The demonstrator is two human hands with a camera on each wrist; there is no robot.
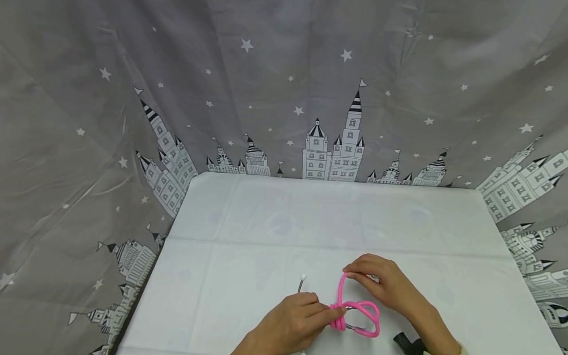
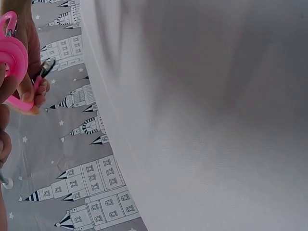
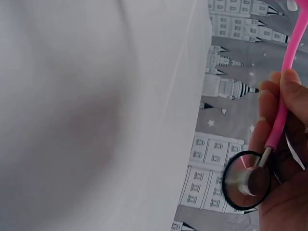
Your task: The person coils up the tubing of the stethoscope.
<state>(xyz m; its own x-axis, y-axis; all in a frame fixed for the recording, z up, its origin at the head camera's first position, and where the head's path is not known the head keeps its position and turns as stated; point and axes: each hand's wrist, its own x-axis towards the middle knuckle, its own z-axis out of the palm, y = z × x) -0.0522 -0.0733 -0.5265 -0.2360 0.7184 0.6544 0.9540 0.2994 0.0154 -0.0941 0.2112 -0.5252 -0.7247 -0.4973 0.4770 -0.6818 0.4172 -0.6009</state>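
Observation:
A stethoscope with pink tubing [image 1: 372, 315] is held between my two hands above the white tabletop. My left hand [image 1: 290, 319] grips the bundle where the tubing is wound in several turns round the metal ear tubes. One white ear tip [image 1: 303, 277] sticks out beyond that hand. My right hand [image 1: 387, 284] pinches the tubing's free end, drawn up and away from the coil. In the right wrist view the round chest piece [image 3: 250, 184], black-rimmed, lies against the right palm below the pinched tube. The left wrist view shows the pink coil [image 2: 15, 54] only at its edge.
A white cloth-covered table [image 1: 266, 212] spreads in front, with fold creases. Grey fabric [image 1: 275, 54] with castles and stars hangs behind and at the sides. A black object [image 1: 406, 343] sits by my right wrist at the lower edge.

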